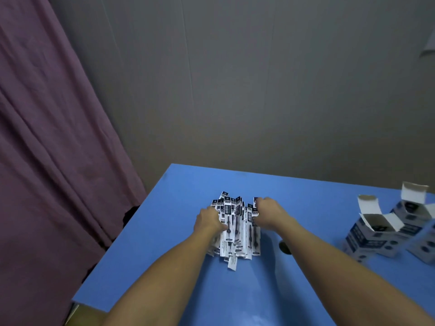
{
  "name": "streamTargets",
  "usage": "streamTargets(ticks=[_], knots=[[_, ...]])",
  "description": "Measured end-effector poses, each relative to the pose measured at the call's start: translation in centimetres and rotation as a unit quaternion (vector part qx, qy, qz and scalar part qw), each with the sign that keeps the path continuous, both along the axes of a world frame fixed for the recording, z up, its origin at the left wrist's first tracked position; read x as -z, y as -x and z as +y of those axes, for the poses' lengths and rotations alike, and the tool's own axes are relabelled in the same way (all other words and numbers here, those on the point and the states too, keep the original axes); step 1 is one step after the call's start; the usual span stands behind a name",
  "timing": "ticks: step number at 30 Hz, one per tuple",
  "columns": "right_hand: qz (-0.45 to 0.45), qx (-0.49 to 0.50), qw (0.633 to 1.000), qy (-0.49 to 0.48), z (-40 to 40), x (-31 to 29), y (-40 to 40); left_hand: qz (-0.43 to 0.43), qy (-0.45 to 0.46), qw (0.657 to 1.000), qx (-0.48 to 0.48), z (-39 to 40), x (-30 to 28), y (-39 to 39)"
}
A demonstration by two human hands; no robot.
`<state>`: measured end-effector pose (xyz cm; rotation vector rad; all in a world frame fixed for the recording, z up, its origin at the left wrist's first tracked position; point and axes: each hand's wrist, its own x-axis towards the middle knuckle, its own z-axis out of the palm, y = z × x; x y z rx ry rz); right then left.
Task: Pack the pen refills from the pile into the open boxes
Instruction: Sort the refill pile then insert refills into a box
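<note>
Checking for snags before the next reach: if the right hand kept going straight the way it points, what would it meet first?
Little beyond the refill pile it already touches: past the right hand lies bare blue table, then probably the grey wall. Depth is unclear.

Two bare forearms, unsleeved to the frame edge. Left hand and right hand: no gloves, rings, watch or markings visible.

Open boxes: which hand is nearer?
Right. The right hand is on the right side of the refill pile, the side facing the open boxes. The left hand is on the pile's far side from them.
</note>
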<state>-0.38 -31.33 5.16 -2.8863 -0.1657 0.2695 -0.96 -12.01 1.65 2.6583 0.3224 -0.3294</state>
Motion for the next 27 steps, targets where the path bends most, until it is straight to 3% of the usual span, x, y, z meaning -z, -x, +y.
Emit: streamTargets(ticks=[27], knots=[[0.012, 0.011, 1.000, -0.003, 0.7, 0.5, 0.1, 0.010, 0.127, 0.990, -0.063, 2.1, -0.6, -0.5]])
